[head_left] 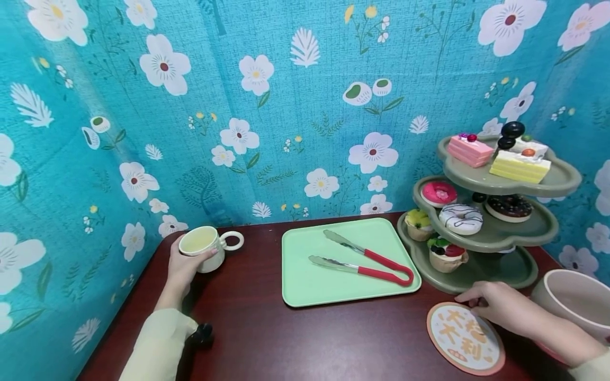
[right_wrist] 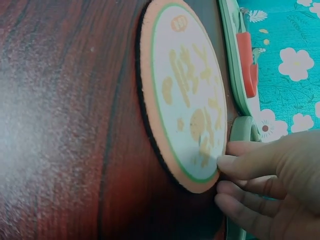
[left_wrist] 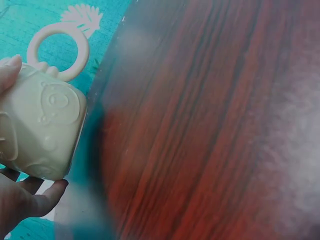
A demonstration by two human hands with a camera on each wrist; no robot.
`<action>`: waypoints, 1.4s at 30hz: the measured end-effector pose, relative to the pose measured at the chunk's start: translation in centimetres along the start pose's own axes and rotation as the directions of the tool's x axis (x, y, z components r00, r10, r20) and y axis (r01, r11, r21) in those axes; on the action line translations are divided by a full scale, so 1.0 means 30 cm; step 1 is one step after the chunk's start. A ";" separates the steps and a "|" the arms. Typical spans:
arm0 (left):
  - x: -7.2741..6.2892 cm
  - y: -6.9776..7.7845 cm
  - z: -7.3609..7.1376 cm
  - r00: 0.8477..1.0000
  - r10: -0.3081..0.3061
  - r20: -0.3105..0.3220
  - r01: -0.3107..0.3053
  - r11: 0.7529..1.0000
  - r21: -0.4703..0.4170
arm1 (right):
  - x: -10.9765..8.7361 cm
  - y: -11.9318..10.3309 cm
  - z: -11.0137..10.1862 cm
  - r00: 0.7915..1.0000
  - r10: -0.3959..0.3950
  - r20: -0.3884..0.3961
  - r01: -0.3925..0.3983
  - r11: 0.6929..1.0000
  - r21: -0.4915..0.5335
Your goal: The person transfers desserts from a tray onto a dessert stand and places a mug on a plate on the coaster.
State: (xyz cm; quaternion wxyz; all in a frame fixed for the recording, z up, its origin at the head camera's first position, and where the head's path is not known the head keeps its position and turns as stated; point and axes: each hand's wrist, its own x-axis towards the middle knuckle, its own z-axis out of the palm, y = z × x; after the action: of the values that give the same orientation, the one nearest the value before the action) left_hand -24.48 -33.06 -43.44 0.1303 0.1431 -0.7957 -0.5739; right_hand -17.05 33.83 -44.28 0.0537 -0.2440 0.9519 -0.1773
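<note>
My left hand [head_left: 183, 270] grips a cream cup [head_left: 212, 261] with a ring-shaped handle near the table's left edge. The handle points right in the head view. The left wrist view shows the cup's raised cartoon pattern [left_wrist: 60, 102], with the thumb and fingers on either side of it. At the front right, my right hand [head_left: 502, 307] pinches the far edge of a round coaster [head_left: 464, 341] with an orange rim and yellow characters. In the right wrist view the thumb lies on the coaster's [right_wrist: 187, 100] printed face, and the other fingers are partly hidden.
Red-handled tongs [head_left: 383, 276] lie on a light green tray [head_left: 305, 288] in the middle. Behind my right hand stands a three-tier green stand [head_left: 500, 230] with toy cakes, donuts and cupcakes. A beige cup [head_left: 579, 299] sits at the right edge, partly behind my forearm. A floral curtain [head_left: 295, 132] hangs behind.
</note>
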 end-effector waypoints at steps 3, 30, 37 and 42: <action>-0.017 0.015 -0.004 1.000 0.005 0.010 -0.005 1.000 -0.004 | -0.002 0.008 -0.004 1.000 -0.029 0.001 0.029 1.000 -0.002; -0.195 0.162 0.031 0.994 0.068 0.086 -0.063 0.996 -0.058 | -0.007 -0.045 -0.036 0.980 -0.185 -0.077 0.197 0.960 0.200; -0.242 0.184 0.040 0.992 0.067 0.107 -0.059 0.996 -0.073 | 0.007 -0.070 -0.043 0.977 -0.192 -0.093 0.211 0.940 0.269; -0.275 0.207 0.059 0.988 0.081 0.133 -0.072 0.995 -0.070 | 0.022 -0.088 -0.054 0.973 -0.215 -0.078 0.229 0.921 0.316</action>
State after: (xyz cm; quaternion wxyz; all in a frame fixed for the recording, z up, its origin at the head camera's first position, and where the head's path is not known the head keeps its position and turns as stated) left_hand -18.00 -26.52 -38.43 0.1024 0.0685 -0.7886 -0.6025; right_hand -16.75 31.85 -41.83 0.0527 -0.3345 0.8771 -0.3406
